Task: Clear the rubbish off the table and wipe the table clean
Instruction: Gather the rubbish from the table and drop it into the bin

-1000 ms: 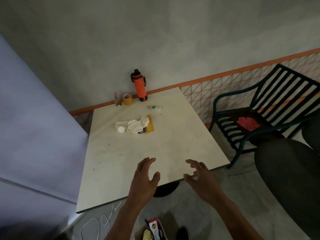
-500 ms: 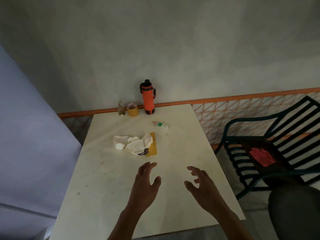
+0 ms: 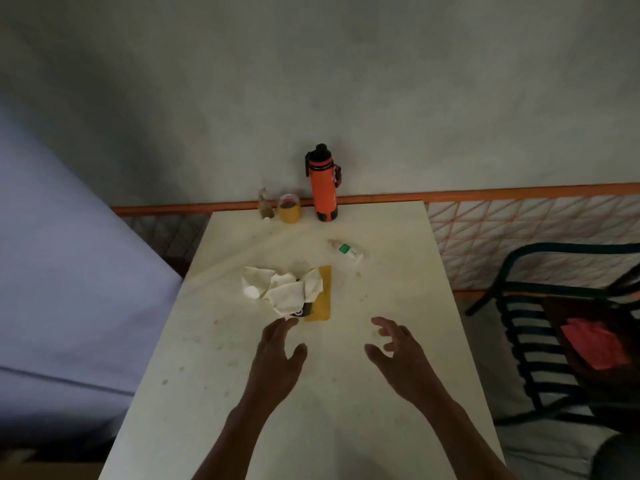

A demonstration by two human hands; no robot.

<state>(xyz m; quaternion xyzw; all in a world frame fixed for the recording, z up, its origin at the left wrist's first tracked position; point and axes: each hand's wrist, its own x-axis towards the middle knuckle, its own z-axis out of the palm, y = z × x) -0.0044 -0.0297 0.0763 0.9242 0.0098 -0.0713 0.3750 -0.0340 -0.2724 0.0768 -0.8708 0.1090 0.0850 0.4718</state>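
Note:
A cream table (image 3: 398,403) with small stains fills the middle of the view. On it lies a heap of crumpled white paper (image 3: 287,289) over a yellow wrapper (image 3: 322,299), with a small white cap (image 3: 251,292) at its left. A small clear bottle with a green label (image 3: 346,250) lies on its side farther back. My left hand (image 3: 277,362) hovers just in front of the paper heap, fingers straight and empty. My right hand (image 3: 401,355) hovers beside it over bare table, fingers loosely spread and empty.
An orange flask (image 3: 323,185), a yellow cup (image 3: 289,209) and a small brown object (image 3: 266,207) stand at the table's far edge by the wall. A dark slatted chair (image 3: 554,306) with a red item (image 3: 594,342) on its seat is at the right. A pale panel (image 3: 69,289) stands at the left.
The view has come closer over the table. Both hands have moved forward towards the paper heap, and my left fingertips are now just short of it.

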